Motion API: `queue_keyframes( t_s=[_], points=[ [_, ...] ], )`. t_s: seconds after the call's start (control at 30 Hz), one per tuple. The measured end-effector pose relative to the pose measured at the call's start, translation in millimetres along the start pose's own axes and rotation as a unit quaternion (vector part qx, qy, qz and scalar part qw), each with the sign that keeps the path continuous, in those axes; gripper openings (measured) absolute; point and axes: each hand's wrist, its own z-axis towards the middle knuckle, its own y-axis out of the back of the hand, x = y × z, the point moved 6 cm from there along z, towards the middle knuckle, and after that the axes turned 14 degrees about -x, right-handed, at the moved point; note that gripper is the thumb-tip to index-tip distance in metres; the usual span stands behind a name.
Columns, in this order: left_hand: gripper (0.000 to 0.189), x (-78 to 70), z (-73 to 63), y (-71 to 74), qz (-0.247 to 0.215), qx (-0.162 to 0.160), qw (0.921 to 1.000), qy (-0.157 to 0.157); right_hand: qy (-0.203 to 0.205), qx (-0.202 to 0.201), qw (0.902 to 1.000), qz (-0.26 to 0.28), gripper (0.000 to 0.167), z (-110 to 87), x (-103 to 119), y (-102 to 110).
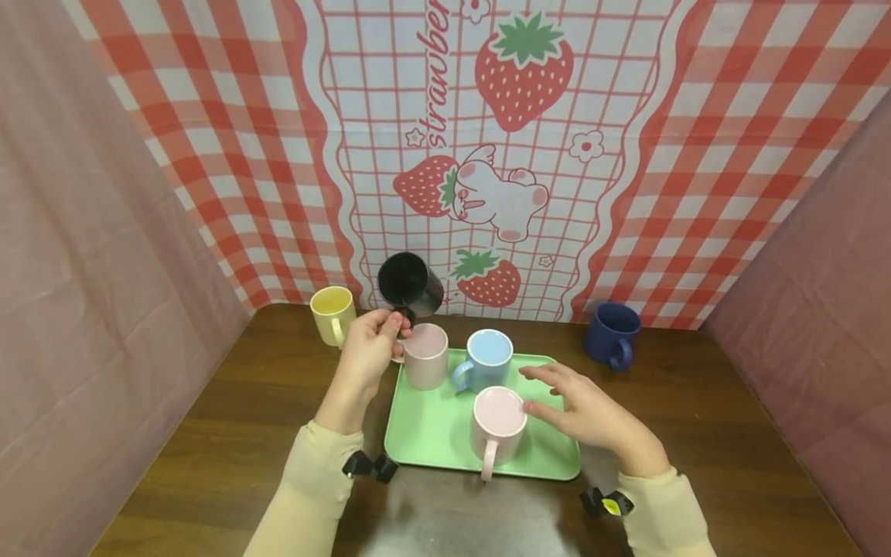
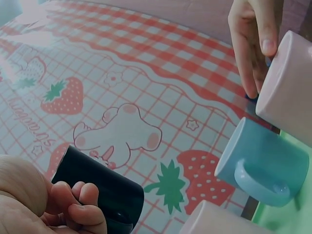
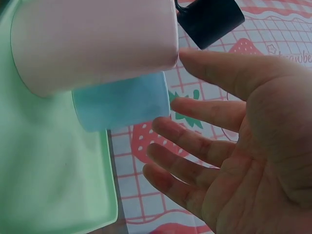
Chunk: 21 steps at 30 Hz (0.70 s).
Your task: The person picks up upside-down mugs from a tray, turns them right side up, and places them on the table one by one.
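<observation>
Curtained-off space (kind of room unclear); wooden table (image 1: 696, 433); pink drapes (image 1: 125, 247) either side; strawberry-print cloth (image 1: 487, 139) behind

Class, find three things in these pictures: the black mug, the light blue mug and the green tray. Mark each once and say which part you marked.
Black mug (image 2: 109, 186): left wrist view, outer side wall.
Light blue mug (image 3: 122, 104): right wrist view, outer side wall.
Green tray (image 1: 435, 425): head view, bare part of its floor.

The left grip (image 1: 369, 344) covers part of the handle (image 1: 409, 314) of the black mug (image 1: 426, 291). The head view's top edge clips the red lettering (image 1: 437, 77); the left wrist view's lower edge, a pink mug (image 2: 217, 222).
</observation>
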Motion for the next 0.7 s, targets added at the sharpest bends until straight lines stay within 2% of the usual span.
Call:
queue_keyframes(
  t_s=[0.2,0.37,0.7],
  points=[
    [0.025,8.0,7.3,3.4,0.008,-0.007,0.9999,-0.002,0.013,-0.003,0.9999,0.003,0.056,-0.6,-1,-3],
    [0.024,11.2,11.3,6.9,0.014,-0.015,0.9998,0.005,0.019,0.011,0.9996,0.015,0.057,-0.9,2,-6],
    [0.025,18.8,20.9,16.8,0.024,-0.032,0.9991,0.016,0.019,0.041,0.9981,0.04,0.074,-0.3,4,-11]
  ],
)
